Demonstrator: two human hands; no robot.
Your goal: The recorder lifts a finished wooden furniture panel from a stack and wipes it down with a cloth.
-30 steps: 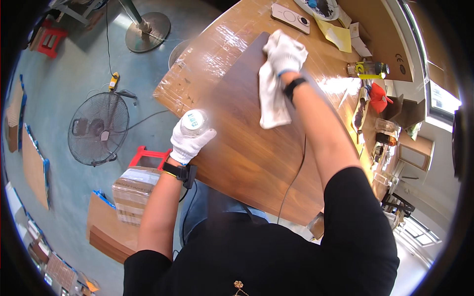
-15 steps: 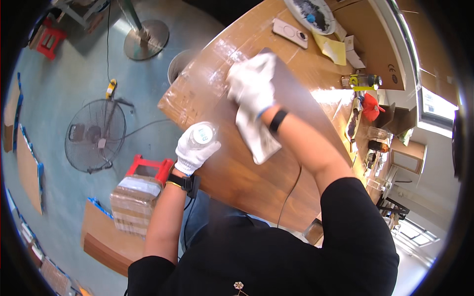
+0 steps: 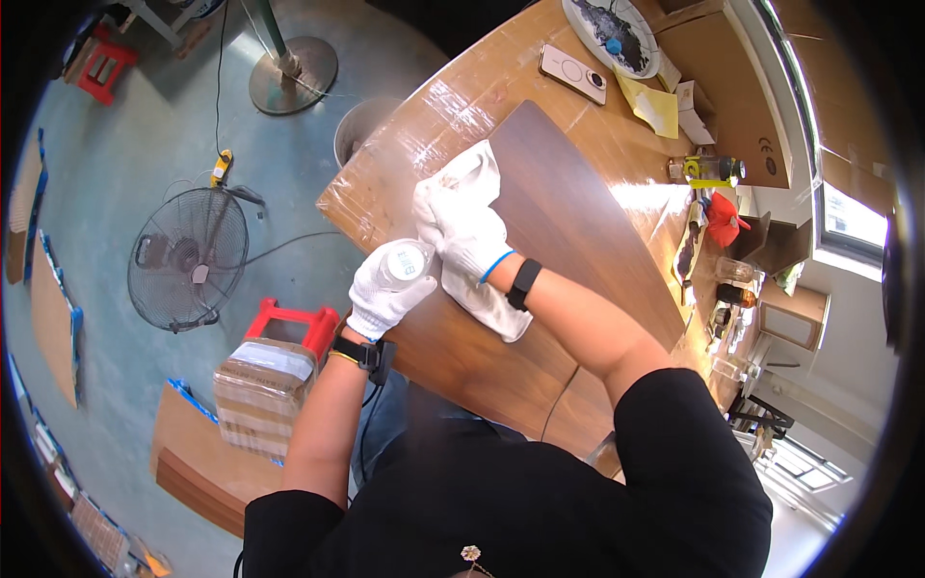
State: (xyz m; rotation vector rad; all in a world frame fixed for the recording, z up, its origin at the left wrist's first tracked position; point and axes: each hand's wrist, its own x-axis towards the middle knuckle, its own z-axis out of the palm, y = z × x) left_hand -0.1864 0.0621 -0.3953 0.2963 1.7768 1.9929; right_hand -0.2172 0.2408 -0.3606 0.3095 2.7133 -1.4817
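My left hand (image 3: 378,301), in a white knitted glove, is closed around a clear bottle (image 3: 407,260) with a round white top or label, at the table's left edge. Close beside it, my right hand (image 3: 470,239), gloved too, grips a white cloth (image 3: 489,310). One end of the cloth sticks out beyond the fingers and the other trails toward me. Beneath the cloth is a dark brown wood panel (image 3: 568,197) with a curved edge, lying on the table (image 3: 453,101). Fingers of the right hand are partly hidden by the cloth.
At the far side lie a phone (image 3: 573,75), yellow paper (image 3: 651,108) and an oval dish (image 3: 647,65) of dark stuff. A yellow-green bottle (image 3: 708,170) and a red bag (image 3: 723,220) are at the right. A fan (image 3: 188,260), bin (image 3: 352,130) and wrapped box (image 3: 265,397) stand left.
My right hand has come back with the cloth from the panel's far part, left and toward me, to beside the bottle. The left hand keeps its hold on the bottle.
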